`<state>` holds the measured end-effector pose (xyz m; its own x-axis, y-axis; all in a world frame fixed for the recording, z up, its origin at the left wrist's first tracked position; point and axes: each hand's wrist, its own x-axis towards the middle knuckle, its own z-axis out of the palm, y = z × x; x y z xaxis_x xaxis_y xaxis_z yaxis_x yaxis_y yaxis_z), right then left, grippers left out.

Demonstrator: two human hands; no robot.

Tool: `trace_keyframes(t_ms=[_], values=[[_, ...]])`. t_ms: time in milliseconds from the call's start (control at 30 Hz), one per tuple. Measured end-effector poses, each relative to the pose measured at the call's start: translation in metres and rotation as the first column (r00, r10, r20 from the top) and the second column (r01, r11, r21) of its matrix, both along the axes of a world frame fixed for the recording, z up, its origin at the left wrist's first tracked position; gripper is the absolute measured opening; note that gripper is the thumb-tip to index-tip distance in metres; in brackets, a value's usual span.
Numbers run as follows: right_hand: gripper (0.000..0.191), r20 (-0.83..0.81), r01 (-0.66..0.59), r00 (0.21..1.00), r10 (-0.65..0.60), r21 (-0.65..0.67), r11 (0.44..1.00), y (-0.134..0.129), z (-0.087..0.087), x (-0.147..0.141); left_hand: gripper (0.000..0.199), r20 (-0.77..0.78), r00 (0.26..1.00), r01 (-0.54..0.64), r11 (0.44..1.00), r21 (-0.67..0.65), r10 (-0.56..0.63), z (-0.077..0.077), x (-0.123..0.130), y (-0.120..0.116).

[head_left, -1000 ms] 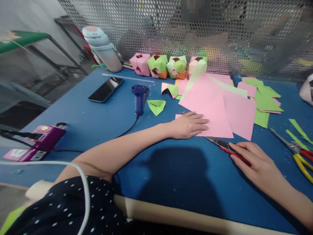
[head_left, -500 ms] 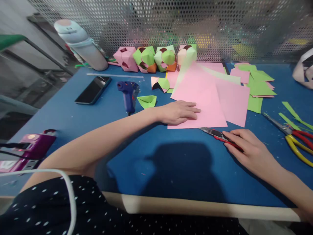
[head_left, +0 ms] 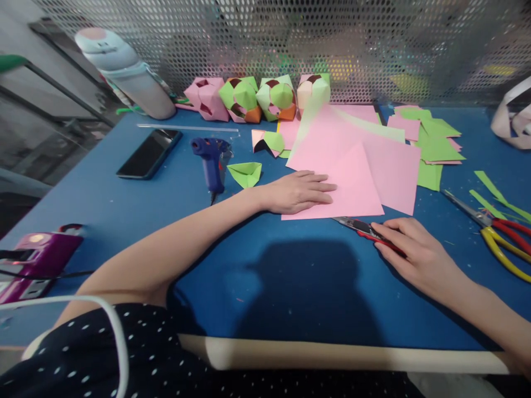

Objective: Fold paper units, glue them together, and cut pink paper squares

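Observation:
My left hand [head_left: 296, 192] lies flat with its fingers stretched over a folded pink paper [head_left: 352, 185]. My right hand [head_left: 415, 254] grips a red and black utility knife [head_left: 365, 229], its blade pointing left just below the paper's near edge. Whether the blade touches the paper I cannot tell. More pink and pale green sheets [head_left: 394, 171] lie under and behind the folded one. To the left of them are a green folded paper piece [head_left: 245, 173] and a pink and green one [head_left: 267, 142].
Folded paper balls [head_left: 240, 99] line the back by a perforated metal panel [head_left: 257, 38]. On the left are a blue glue gun [head_left: 212, 163], phone [head_left: 150, 155], bottle [head_left: 128, 74] and purple power adapter [head_left: 45, 257]. Scissors [head_left: 493, 226] and green paper pieces [head_left: 440, 141] lie right.
The view has shifted slightly, so things on the table appear a little further left. Both hands keep the same hold, the left on the paper and the right on the utility knife.

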<state>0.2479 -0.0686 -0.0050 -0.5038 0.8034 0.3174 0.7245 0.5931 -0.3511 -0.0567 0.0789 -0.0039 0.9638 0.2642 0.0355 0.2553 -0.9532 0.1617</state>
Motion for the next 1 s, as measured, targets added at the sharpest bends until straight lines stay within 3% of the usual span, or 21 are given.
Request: trace_keyframes(t_ms=[1000], values=[[0.037,0.023,-0.074,0.997,0.074,-0.009,0.997,0.0,0.0,-0.036,0.042,0.009,1.0,-0.014,1.0,0.004,0.014,-0.003,0.001,0.0]])
